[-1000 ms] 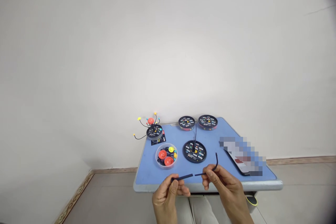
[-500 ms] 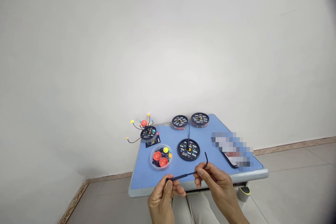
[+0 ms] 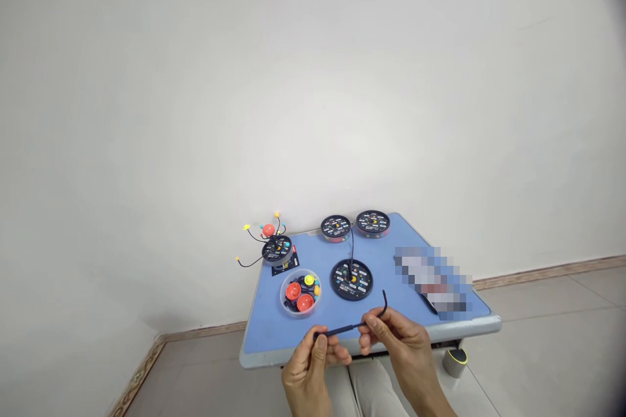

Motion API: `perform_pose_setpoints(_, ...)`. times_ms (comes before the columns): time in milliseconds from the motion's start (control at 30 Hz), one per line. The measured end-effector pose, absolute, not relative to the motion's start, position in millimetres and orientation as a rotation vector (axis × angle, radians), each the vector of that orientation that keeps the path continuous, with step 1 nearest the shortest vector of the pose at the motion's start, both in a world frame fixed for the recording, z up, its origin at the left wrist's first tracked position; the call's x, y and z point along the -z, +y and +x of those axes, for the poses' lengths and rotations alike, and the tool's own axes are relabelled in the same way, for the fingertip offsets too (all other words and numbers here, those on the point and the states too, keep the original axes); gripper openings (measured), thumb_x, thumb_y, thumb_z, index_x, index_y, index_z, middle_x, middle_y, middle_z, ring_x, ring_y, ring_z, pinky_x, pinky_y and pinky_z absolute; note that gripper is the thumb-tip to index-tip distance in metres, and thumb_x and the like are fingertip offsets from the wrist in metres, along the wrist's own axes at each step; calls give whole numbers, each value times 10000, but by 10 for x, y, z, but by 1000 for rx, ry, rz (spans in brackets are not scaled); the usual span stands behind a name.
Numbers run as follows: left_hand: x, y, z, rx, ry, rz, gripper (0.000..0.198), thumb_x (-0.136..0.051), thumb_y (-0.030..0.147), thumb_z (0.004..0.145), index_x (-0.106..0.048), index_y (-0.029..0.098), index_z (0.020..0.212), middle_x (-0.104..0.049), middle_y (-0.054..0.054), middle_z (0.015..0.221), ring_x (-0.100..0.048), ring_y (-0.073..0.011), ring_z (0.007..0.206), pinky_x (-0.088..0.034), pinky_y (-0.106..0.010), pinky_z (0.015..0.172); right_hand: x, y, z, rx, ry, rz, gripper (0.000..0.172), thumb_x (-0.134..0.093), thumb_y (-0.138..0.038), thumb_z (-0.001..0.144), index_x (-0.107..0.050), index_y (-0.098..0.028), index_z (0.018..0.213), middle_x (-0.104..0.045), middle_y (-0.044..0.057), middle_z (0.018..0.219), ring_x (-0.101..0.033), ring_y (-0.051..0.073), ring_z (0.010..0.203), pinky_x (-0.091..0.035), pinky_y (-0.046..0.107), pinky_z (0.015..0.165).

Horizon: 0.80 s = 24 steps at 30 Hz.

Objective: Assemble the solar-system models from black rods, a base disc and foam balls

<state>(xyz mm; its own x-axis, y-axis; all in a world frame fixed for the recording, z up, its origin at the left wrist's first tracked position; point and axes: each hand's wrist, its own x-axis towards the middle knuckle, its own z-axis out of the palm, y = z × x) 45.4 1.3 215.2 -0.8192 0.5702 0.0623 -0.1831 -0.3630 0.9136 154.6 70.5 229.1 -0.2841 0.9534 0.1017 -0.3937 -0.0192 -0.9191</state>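
Between my two hands, over the table's front edge, is a thin black plastic rod (image 3: 342, 330) with a thicker sleeve and a bent right end. My left hand (image 3: 313, 365) pinches its thick left end between thumb and finger. Further along, my right hand (image 3: 402, 345) grips the thinner part, below the upturned tip. Beyond my hands lies a round black base disc (image 3: 359, 290), printed with planets and labels, with a thin black stem standing up from it. To its left, a clear round tub (image 3: 282, 300) holds red half-spheres, small yellow and blue pieces and black parts.
An assembled planet model (image 3: 276, 251) stands at the back left on a dark printed card (image 3: 292, 263). Two lidded round tubs (image 3: 336, 227) sit near the wall. A blurred-out phone-like slab (image 3: 430, 283) lies at the right of the blue table (image 3: 274, 332).
My left hand has shifted slightly right, and the rod's left end with it. My right hand has barely moved and keeps its grip. The things on the table stay put.
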Motion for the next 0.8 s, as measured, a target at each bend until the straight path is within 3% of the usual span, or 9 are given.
perform_pose_setpoints(367, -1890, 180, 465, -2183, 1349, 497, 399, -851, 490, 622, -748, 135, 773, -713, -28, 602, -669, -213, 470, -594, -327, 475, -2015, 810, 1472, -1574, -1015, -825, 373, -787, -543, 677, -692, -182, 675, -696, 28, 577, -610, 182, 491, -524, 314, 586)
perform_pose_setpoints(533, -1768, 392, 398, -2042, 1329, 579, 438, -819, 514, 661, -756, 127, 855, -717, -48, 665, -683, -207, 542, -603, -335, 544, -1963, 975, 1445, -1622, -992, -763, 356, -799, -513, 678, -692, -179, 738, -633, -10, 572, -561, 158, 532, -481, 283, 556)
perform_pose_setpoints(633, -1776, 572, 409, -1989, 1296, 626, 459, -813, 528, 654, -750, 128, 870, -692, -31, 648, -656, -189, 512, -582, -324, 511, -1940, 1081, 1418, -1674, -982, -746, 380, -843, -481, 625, -711, -174, 805, -615, -23, 579, -539, 155, 536, -469, 283, 531)
perform_pose_setpoints(800, -1870, 948, 408, -1909, 1339, 743, 473, -790, 510, 671, -742, 117, 929, -630, -2, 593, -580, -133, 453, -499, -247, 426, -1976, 1406, 1377, -1696, -951, -745, 387, -870, -474, 573, -711, -150, 715, -621, -7, 570, -532, 150, 513, -461, 289, 514)
